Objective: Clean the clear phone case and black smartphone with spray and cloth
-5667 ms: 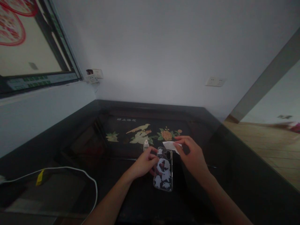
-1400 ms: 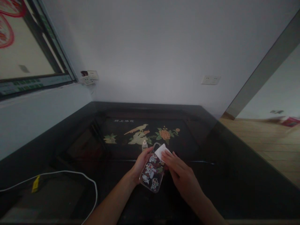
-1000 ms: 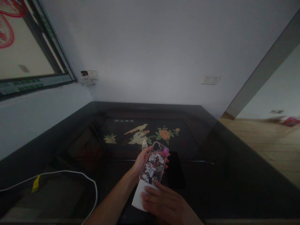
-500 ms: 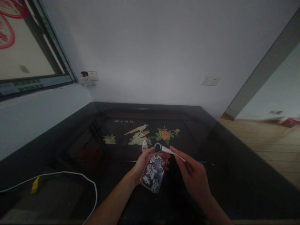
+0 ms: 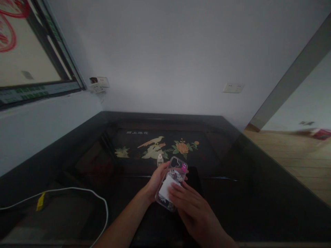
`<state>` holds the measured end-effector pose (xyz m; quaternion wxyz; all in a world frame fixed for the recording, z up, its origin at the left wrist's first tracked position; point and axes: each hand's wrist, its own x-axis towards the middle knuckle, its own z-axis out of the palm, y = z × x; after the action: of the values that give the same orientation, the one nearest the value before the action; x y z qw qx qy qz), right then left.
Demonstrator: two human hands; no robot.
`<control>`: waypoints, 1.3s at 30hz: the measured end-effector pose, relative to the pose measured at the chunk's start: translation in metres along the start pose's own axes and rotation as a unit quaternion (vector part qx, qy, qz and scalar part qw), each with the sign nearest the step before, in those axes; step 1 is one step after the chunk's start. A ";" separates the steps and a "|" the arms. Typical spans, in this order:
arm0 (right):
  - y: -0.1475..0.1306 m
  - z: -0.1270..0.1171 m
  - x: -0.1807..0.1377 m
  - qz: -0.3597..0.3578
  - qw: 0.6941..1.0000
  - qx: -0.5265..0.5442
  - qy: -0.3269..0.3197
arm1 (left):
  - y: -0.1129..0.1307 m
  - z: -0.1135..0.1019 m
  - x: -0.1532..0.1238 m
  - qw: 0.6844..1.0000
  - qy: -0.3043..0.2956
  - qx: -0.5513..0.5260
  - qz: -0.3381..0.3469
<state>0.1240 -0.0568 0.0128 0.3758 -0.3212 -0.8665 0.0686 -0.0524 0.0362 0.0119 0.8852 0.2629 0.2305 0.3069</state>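
Observation:
My left hand (image 5: pixel 155 181) is closed around a clear phone case (image 5: pixel 177 175) printed with cartoon figures. The case tilts, its camera cutout at the top and a pink patch beside that. My right hand (image 5: pixel 190 201) presses a flat white wipe (image 5: pixel 166 187) with its fingers against the lower middle of the case; whether it is paper or cloth I cannot tell. The wipe and fingers cover part of the printed figures. Just beyond my left fingertips stands a small clear bottle with a white cap (image 5: pixel 160 159).
The glossy black table (image 5: pixel 227 203) carries an inlaid bird and flower picture (image 5: pixel 182 148). At the left lies a white cable (image 5: pixel 82 189) with a yellow tag (image 5: pixel 40 202). A wall with sockets (image 5: pixel 233 88) rises behind, and a window (image 5: pixel 31 51) is at upper left.
My right hand has moved down and left, from the top of the case onto its lower middle. The white wipe, seen edge-on before, now lies flat against the case.

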 end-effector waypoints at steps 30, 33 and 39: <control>0.147 -0.039 -0.005 0.398 0.832 0.230 0.311 | -0.001 0.013 -0.008 0.921 0.132 0.361 0.064; 0.147 -0.040 -0.005 0.401 0.826 0.248 0.309 | -0.002 0.023 -0.007 0.860 0.205 0.462 0.075; 0.150 -0.040 -0.007 0.411 0.819 0.261 0.303 | -0.018 0.037 0.002 0.600 0.335 0.721 0.089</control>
<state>0.2319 0.0518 -0.0173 0.6260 -0.5419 -0.4459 0.3399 -0.0223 0.0138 0.0283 0.2366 0.7138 0.6329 0.1843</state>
